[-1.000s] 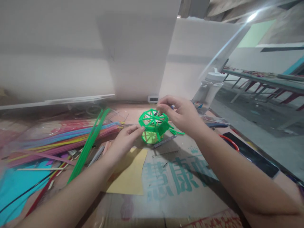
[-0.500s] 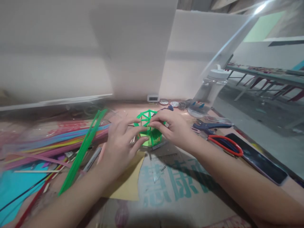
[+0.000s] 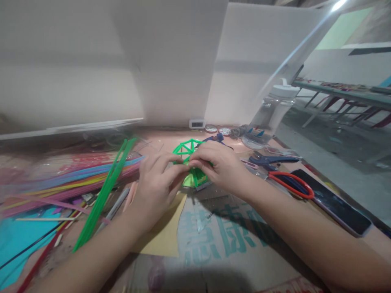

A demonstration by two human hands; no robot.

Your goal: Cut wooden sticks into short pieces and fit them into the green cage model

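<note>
A small green frame [image 3: 192, 147] with spokes on top and a yellow-green base stands on the cardboard at the middle. My left hand [image 3: 160, 179] is at its left side, thumb and index finger pinched together at the front. From the right, my right hand [image 3: 214, 162] pinches at the same spot, its fingertips meeting those of my left hand. The fingers cover part of the frame, and what lies between the tips is too small to make out.
Green strips [image 3: 104, 195] and colored pipe cleaners [image 3: 70, 179] lie at left, beside blue paper [image 3: 18, 244]. Yellow paper [image 3: 165, 236] is in front. At right are red-handled scissors [image 3: 290, 185], a phone [image 3: 336, 205], blue pliers [image 3: 275, 159] and a clear bottle [image 3: 269, 116].
The fingers of my left hand have closed from a spread pose, moving right to meet the right fingertips. My right hand has shifted slightly left over the frame.
</note>
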